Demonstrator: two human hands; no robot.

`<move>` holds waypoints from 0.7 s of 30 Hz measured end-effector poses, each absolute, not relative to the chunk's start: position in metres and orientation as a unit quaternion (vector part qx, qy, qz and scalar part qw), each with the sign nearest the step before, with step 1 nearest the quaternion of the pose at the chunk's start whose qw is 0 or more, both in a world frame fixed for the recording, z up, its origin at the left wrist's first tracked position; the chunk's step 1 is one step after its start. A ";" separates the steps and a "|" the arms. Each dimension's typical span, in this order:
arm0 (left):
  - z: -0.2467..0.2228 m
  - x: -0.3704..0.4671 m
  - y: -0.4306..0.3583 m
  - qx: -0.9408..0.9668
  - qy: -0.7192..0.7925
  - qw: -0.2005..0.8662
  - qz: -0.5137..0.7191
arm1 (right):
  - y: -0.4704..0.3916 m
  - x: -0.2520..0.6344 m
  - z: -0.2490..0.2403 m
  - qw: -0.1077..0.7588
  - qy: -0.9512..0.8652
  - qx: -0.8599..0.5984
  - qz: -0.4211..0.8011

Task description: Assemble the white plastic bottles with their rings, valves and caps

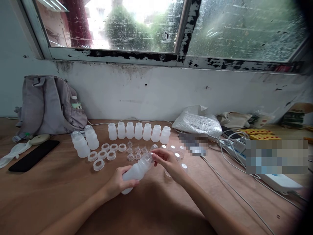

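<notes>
Tilted up to the right over the table, a frosted baby bottle (135,173) lies in my left hand (122,181), which is wrapped round its body. At the bottle's upper end sits a clear cap (147,160), with the fingers of my right hand (167,161) closed on it. Beyond my hands stand a row of open bottles (138,131), several ring collars (98,164) and several clear nipples (130,157). Partly hidden behind my right hand are clear domed caps (184,167). Two capped bottles (81,147) stand at the left.
A grey backpack (49,104) leans against the wall at the left, near a black flat case (34,156). On the right are a silvery plastic bag (198,122), white cables (227,186) and a power strip (281,182).
</notes>
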State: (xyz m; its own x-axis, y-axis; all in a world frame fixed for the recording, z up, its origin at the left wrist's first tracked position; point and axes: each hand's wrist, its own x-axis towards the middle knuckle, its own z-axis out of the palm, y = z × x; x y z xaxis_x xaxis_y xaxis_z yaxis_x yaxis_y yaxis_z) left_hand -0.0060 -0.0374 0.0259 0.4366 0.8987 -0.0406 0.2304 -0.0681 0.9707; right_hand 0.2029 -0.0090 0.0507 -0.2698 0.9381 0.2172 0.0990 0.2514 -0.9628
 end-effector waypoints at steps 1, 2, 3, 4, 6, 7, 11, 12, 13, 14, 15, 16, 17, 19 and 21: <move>0.025 -0.006 -0.037 0.658 0.427 0.534 0.317 | -0.009 0.203 0.051 0.453 -0.648 -0.399 0.464; 0.023 -0.007 -0.036 0.655 0.424 0.538 0.318 | -0.009 0.203 0.051 0.452 -0.648 -0.398 0.467; 0.022 -0.007 -0.035 0.653 0.421 0.543 0.320 | -0.010 0.203 0.051 0.450 -0.649 -0.395 0.469; 0.020 -0.008 -0.034 0.650 0.416 0.549 0.320 | -0.010 0.203 0.051 0.449 -0.650 -0.392 0.472; 0.019 -0.009 -0.034 0.647 0.407 0.560 0.320 | -0.010 0.203 0.050 0.446 -0.651 -0.383 0.480; 0.019 -0.009 -0.034 0.646 0.403 0.564 0.320 | -0.010 0.203 0.049 0.444 -0.650 -0.380 0.487; 0.022 -0.010 -0.034 0.645 0.387 0.584 0.305 | -0.013 0.203 0.042 0.407 -0.640 -0.401 0.515; 0.024 -0.010 -0.035 0.645 0.384 0.592 0.293 | -0.014 0.202 0.041 0.393 -0.648 -0.413 0.505; 0.025 -0.011 -0.035 0.644 0.383 0.601 0.279 | -0.016 0.200 0.040 0.381 -0.668 -0.421 0.481; 0.026 -0.012 -0.035 0.642 0.383 0.609 0.265 | -0.019 0.198 0.039 0.373 -0.694 -0.425 0.446; 0.027 -0.012 -0.035 0.641 0.382 0.616 0.251 | -0.022 0.196 0.038 0.371 -0.720 -0.425 0.404; 0.028 -0.013 -0.035 0.640 0.379 0.624 0.239 | -0.025 0.194 0.037 0.374 -0.741 -0.422 0.364; 0.029 -0.014 -0.036 0.637 0.374 0.633 0.230 | -0.028 0.191 0.035 0.381 -0.755 -0.419 0.330; 0.029 -0.015 -0.037 0.631 0.362 0.651 0.216 | -0.034 0.187 0.031 0.407 -0.760 -0.417 0.288; 0.030 -0.015 -0.038 0.628 0.357 0.660 0.207 | -0.040 0.184 0.025 0.440 -0.750 -0.420 0.261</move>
State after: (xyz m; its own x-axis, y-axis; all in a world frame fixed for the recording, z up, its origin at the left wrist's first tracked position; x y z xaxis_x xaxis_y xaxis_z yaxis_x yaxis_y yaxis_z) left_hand -0.0152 -0.0384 0.0299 0.6590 0.7217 -0.2121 0.1762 0.1260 0.9763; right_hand 0.1837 -0.0399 0.0245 -0.2609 0.8591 0.4404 0.4004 0.5114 -0.7604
